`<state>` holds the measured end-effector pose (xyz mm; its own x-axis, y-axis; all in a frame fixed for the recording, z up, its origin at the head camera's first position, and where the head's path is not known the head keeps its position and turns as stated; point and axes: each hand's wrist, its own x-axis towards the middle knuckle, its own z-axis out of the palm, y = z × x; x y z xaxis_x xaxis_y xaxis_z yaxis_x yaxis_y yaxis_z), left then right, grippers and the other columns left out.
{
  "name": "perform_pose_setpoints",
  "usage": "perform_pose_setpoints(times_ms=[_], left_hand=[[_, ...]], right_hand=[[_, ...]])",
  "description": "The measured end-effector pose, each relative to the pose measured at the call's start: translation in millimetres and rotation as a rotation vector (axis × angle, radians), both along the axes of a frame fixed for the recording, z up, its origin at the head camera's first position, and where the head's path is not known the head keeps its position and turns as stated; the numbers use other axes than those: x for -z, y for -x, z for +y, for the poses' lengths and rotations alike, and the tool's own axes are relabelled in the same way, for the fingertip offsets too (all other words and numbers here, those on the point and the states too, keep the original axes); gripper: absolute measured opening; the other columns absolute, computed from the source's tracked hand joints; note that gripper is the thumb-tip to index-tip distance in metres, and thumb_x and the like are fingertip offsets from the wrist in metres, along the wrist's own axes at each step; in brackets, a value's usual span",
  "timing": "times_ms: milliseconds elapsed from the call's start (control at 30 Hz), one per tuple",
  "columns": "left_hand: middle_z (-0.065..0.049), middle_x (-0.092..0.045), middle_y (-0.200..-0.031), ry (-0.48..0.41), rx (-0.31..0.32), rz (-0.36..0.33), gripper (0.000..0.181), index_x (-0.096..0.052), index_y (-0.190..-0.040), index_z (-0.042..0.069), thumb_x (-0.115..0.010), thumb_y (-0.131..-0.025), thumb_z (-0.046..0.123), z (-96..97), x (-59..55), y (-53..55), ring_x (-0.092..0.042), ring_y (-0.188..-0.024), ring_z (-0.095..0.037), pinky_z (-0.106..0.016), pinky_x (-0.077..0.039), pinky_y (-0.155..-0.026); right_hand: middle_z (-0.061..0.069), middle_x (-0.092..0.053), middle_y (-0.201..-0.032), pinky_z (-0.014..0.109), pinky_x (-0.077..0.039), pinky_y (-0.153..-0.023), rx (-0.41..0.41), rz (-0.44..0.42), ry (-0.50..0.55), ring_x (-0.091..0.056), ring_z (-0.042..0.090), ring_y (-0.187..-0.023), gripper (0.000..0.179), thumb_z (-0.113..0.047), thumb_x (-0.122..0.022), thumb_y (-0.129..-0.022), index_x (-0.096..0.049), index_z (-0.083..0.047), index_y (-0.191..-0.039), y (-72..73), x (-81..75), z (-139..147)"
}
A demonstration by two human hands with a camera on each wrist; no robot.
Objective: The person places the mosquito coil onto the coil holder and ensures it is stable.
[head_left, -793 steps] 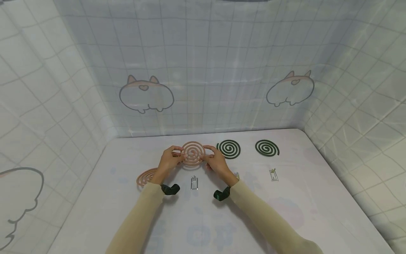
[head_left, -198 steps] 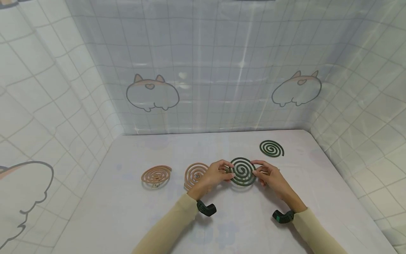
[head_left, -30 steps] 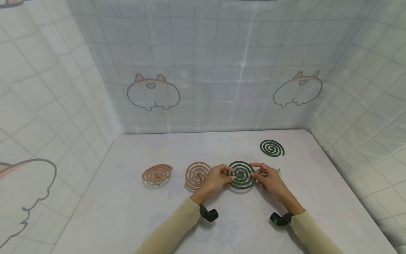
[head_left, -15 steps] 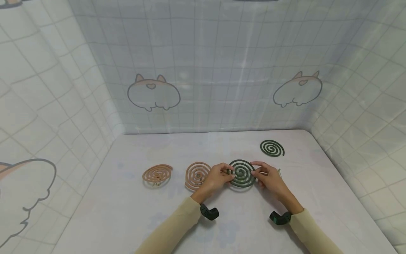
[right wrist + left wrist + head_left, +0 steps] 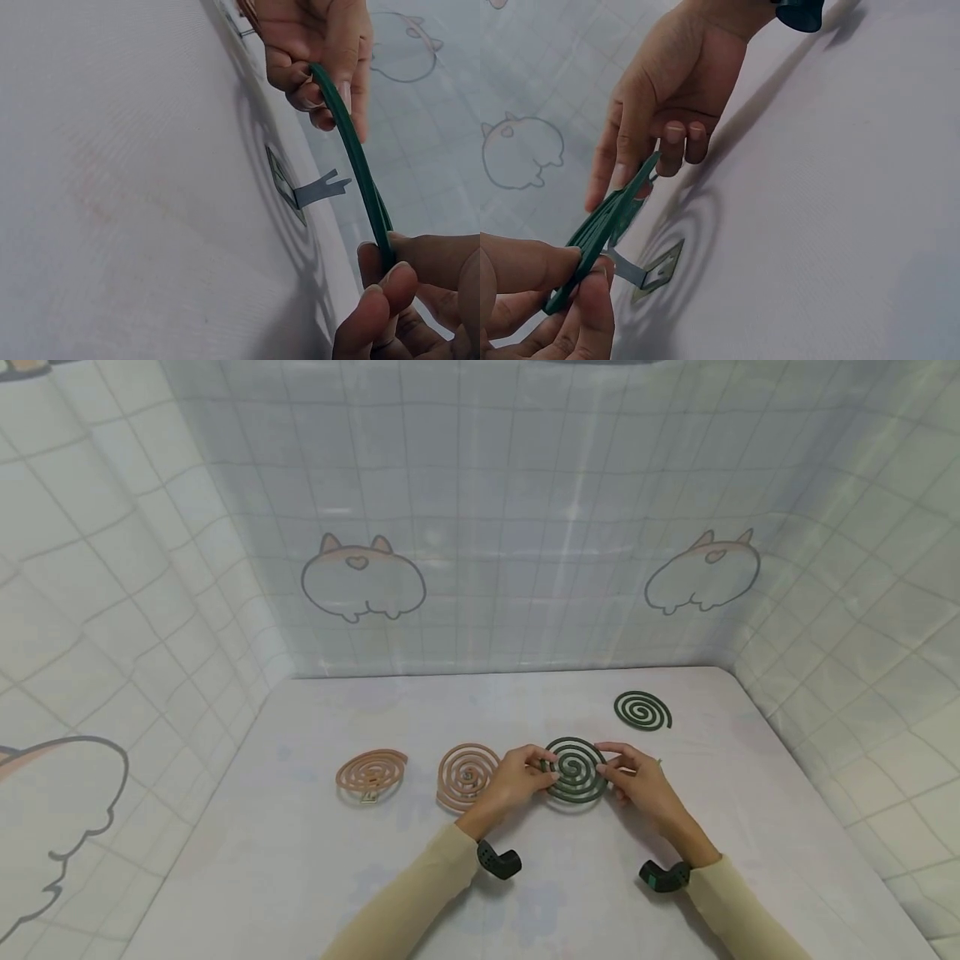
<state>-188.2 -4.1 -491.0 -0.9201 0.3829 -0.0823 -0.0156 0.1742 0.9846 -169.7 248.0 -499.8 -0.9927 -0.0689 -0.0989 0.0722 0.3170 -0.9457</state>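
My left hand (image 5: 510, 781) and right hand (image 5: 637, 785) pinch opposite edges of a dark green mosquito coil (image 5: 573, 767) between thumbs and fingers. Both wrist views show the coil tilted, raised off the table. Below it stands a small metal coil stand (image 5: 322, 191) with a flat base and a forked upright prong. In the right wrist view, the prong's tip is apart from the coil. The left wrist view has the stand's base (image 5: 660, 271) inside the coil's spiral shadow.
Two orange mosquito coils sit on stands to the left, one tilted coil (image 5: 372, 768) and one nearer coil (image 5: 467, 767). Another green coil (image 5: 642, 711) lies flat at the back right. Close by, a stand (image 5: 660, 762) is mostly hidden by the right hand.
Earlier, both hands held an orange coil, which now sits on a stand. The hands have since gripped a green coil; over the last second it has risen slightly and shifted a little right.
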Motion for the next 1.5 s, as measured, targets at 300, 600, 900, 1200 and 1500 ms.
perform_pose_setpoints(times_ms=[300,600,900,1200,1500], left_hand=[[-0.007,-0.065,-0.095,0.031,-0.008,-0.012,0.024,-0.07,-0.117,0.006,-0.076,-0.094,0.008,4.5,1.8,-1.4,-0.069,-0.077,-0.018,-0.037,-0.058,-0.074],[-0.006,-0.064,-0.096,0.02,-0.003,0.005,0.023,-0.071,-0.116,0.006,-0.075,-0.094,0.007,7.0,1.1,-2.0,-0.069,-0.076,-0.016,-0.035,-0.058,-0.072],[-0.006,-0.065,-0.093,0.022,0.003,-0.003,0.022,-0.07,-0.115,0.005,-0.076,-0.094,0.005,8.3,6.8,-2.6,-0.068,-0.075,-0.018,-0.033,-0.058,-0.07],[-0.006,-0.066,-0.093,0.021,0.004,-0.005,0.023,-0.07,-0.116,0.003,-0.075,-0.094,0.004,6.4,6.8,-4.4,-0.067,-0.075,-0.017,-0.034,-0.058,-0.07],[-0.006,-0.063,-0.096,0.006,-0.005,0.015,0.023,-0.07,-0.116,0.005,-0.075,-0.094,0.005,3.6,5.2,-2.9,-0.068,-0.076,-0.018,-0.034,-0.058,-0.071]], right_hand=[[0.015,-0.064,-0.1,0.028,-0.048,-0.052,0.0,-0.006,0.015,-0.051,0.014,-0.062,0.041,-0.016,-0.071,-0.099,-0.061,-0.012,-0.139,-0.8,5.3,4.0],[0.016,-0.063,-0.102,0.028,-0.047,-0.052,0.002,0.006,0.03,-0.051,0.014,-0.061,0.041,-0.016,-0.071,-0.1,-0.06,-0.012,-0.139,-3.3,3.7,4.9],[0.015,-0.063,-0.101,0.027,-0.048,-0.052,0.001,-0.003,0.019,-0.051,0.014,-0.062,0.042,-0.014,-0.071,-0.1,-0.06,-0.012,-0.14,-5.9,5.4,5.2],[0.014,-0.065,-0.099,0.026,-0.047,-0.052,-0.001,-0.006,0.015,-0.05,0.013,-0.06,0.04,-0.013,-0.07,-0.1,-0.061,-0.012,-0.139,-4.8,8.3,5.6],[0.017,-0.063,-0.103,0.028,-0.048,-0.052,-0.011,0.023,0.013,-0.051,0.014,-0.061,0.042,-0.017,-0.072,-0.099,-0.06,-0.012,-0.139,-3.9,5.1,3.9]])
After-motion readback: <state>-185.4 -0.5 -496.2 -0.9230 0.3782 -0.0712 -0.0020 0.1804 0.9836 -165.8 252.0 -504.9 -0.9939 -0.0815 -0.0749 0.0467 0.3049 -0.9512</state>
